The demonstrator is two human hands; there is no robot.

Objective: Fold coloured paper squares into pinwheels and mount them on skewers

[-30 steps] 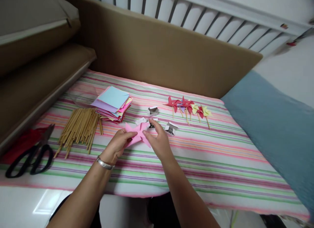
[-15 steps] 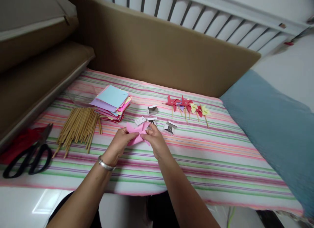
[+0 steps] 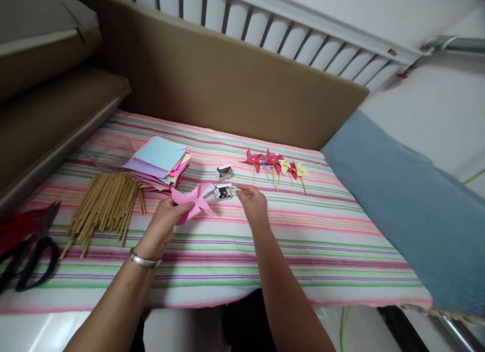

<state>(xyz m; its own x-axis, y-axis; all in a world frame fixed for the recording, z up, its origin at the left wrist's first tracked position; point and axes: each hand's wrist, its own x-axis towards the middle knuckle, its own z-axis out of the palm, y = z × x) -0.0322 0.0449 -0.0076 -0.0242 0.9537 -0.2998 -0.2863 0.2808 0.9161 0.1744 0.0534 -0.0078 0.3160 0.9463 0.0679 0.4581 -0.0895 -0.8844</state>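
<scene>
My left hand [image 3: 166,218] is closed on a pink paper pinwheel [image 3: 191,203], the thumb pressing its folded points at the centre. My right hand [image 3: 253,203] is off the paper, fingers stretched forward and a little apart, with nothing visible in them. Just left of its fingertips is a small white box [image 3: 223,192] holding small shiny metal pieces. Another small open box [image 3: 224,172] stands behind it. A white lid or flap [image 3: 209,191] is partly covered by the pinwheel. A third small box seen earlier is hidden, apparently behind my right hand.
A stack of coloured paper squares [image 3: 161,154] and a heap of thin wooden sticks [image 3: 104,205] lie at left. Scissors [image 3: 36,251] are near the left edge. Finished pinwheels on sticks [image 3: 273,160] lie at back right on the striped cloth [image 3: 322,241]. A brown board [image 3: 227,89] stands behind.
My right hand has let go of the pink pinwheel and moved right, over where the third box was. My left hand keeps the pinwheel, now farther left. The view has shifted slightly right.
</scene>
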